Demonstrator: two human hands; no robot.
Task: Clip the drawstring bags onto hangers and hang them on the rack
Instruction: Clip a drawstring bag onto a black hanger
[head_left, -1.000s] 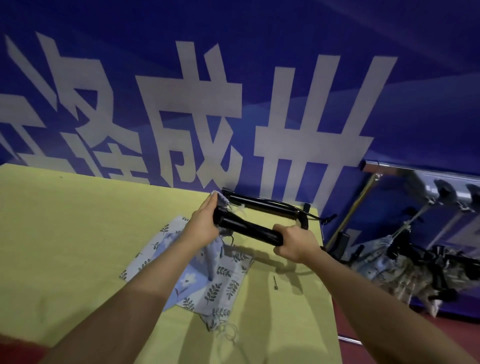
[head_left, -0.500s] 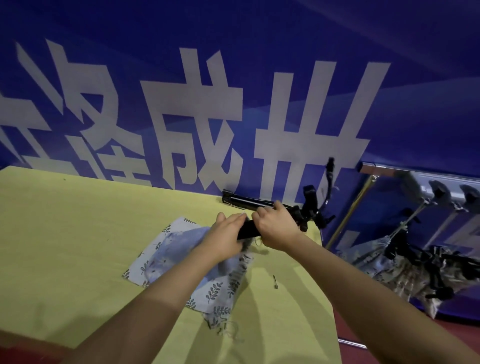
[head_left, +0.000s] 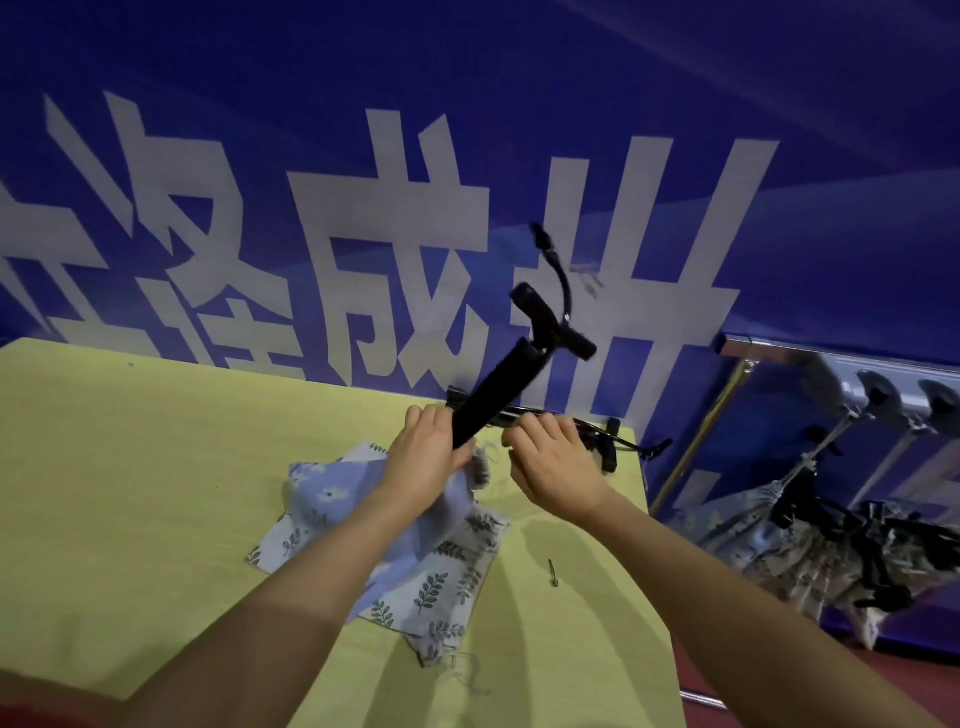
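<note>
A black clip hanger (head_left: 498, 395) stands tilted up to the right, its hook curling at the top. My left hand (head_left: 428, 457) grips its lower end together with the top edge of a blue flowered drawstring bag (head_left: 332, 493). My right hand (head_left: 553, 462) hovers just right of the hanger with its fingers apart, holding nothing. Another bag with a leaf print (head_left: 441, 582) lies flat on the yellow table (head_left: 130, 493) under the blue one. A second black hanger (head_left: 597, 436) lies at the table's far edge.
A metal rack (head_left: 769, 348) stands to the right of the table, with several bags on hangers (head_left: 810, 535) hanging from it. A small dark pin (head_left: 553, 566) lies on the table. A blue banner with white characters (head_left: 415, 234) fills the back.
The hanger has swung from lying level to standing tilted with its hook up. My right hand has let go of it and opened. My left hand still holds its lower end and the bag.
</note>
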